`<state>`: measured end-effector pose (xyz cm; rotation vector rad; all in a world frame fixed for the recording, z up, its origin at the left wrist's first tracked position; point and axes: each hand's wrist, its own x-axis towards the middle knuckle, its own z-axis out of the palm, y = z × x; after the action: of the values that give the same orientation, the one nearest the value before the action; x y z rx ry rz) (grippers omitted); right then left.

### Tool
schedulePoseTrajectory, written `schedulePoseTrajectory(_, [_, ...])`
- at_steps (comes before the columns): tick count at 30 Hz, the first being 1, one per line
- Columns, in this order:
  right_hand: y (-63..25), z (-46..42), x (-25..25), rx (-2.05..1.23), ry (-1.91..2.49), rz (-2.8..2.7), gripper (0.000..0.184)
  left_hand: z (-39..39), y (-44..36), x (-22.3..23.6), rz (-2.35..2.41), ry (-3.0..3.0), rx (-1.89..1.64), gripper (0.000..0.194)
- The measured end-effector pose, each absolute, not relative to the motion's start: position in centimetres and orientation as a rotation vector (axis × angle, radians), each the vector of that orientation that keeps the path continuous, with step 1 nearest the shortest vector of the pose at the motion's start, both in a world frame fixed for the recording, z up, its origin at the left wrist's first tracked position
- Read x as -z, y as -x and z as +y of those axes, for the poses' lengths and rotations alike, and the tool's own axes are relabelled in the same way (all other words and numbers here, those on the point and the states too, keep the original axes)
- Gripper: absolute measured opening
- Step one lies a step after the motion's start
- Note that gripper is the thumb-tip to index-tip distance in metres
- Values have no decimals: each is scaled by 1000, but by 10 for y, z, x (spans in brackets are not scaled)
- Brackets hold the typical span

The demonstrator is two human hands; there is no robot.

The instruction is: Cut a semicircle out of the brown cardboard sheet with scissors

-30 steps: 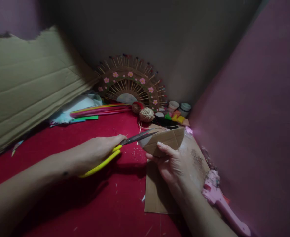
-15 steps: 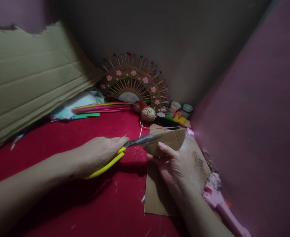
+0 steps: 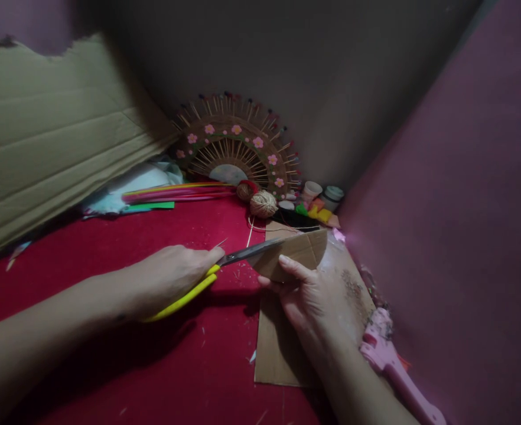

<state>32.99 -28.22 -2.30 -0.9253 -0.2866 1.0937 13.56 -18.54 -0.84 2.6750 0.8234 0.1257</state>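
My left hand (image 3: 172,277) grips yellow-handled scissors (image 3: 225,268), fingers wrapped round the handles. The steel blades reach right and meet the top edge of a small brown cardboard piece (image 3: 298,252). My right hand (image 3: 311,298) holds that piece up from below, thumb on its front face. Both hands hover over a red cloth surface (image 3: 154,366). Under my right hand lies a flat cardboard sheet (image 3: 276,348).
A stick-and-flower fan ornament (image 3: 236,144) leans against the back wall beside twine balls (image 3: 263,204), small jars (image 3: 326,193) and coloured scraps. Coloured sticks (image 3: 176,193) lie at left under a large cardboard sheet (image 3: 52,136). A pink glue gun (image 3: 393,366) lies at right by a pink wall.
The scissor blades have closed further into the cardboard piece. Both hands shifted slightly left with the view.
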Motion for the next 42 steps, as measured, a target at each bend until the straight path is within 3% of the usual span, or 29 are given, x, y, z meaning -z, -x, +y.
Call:
schedulePoseTrajectory(6, [-331,-282,24,-1081,903,-274,40,-186,-135,8,811,-2740,-85,21])
schedulePoseTrajectory(14, [-330,-281,24,-1092,926,-276,54,-178,-130,18,819,-2797,-153,18])
schedulePoseTrajectory(25, [-320,-287,31,-1329,912,-430,45,-186,-151,19,766,-1735,-430,48])
schedulePoseTrajectory(29, [-318,-288,30,-1436,915,-446,34,-188,-149,19,719,-1742,-497,47])
schedulePoseTrajectory(34, [-326,-285,19,-1337,884,-321,27,-188,-148,21,791,-1923,-575,38])
schedulePoseTrajectory(42, [-326,-282,21,-1126,900,-288,41,-178,-140,19,802,-2365,-417,28])
